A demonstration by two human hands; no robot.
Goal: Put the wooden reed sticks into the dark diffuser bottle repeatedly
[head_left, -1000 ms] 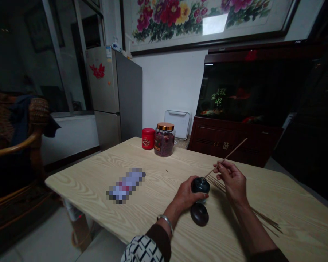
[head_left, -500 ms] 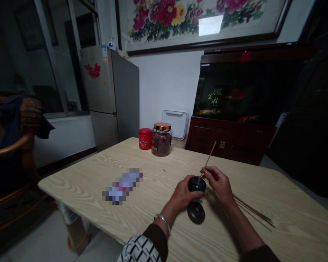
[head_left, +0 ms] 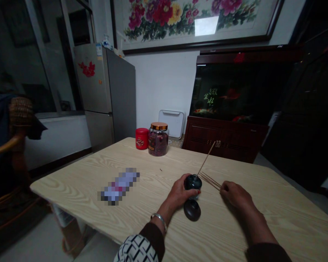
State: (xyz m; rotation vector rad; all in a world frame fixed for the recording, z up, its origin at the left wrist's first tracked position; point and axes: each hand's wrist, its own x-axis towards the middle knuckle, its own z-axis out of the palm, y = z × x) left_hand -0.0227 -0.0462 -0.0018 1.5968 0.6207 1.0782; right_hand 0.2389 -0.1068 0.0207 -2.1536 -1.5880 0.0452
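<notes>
At twelve o'clock on the pale wood table [head_left: 262, 222], the left hand [head_left: 177, 193] curls its fingers around a dark green round pot [head_left: 192, 182], steadying a thin upright wooden stick [head_left: 207, 159]; the right hand [head_left: 235, 194], fingers lying together, rests beside loose sticks [head_left: 210, 181].

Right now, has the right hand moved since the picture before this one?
Yes. Judged against the gold-lidded glass jar, which stands still on the tabletop, the right hand has moved farther to the right and closer to the person's body.
</notes>
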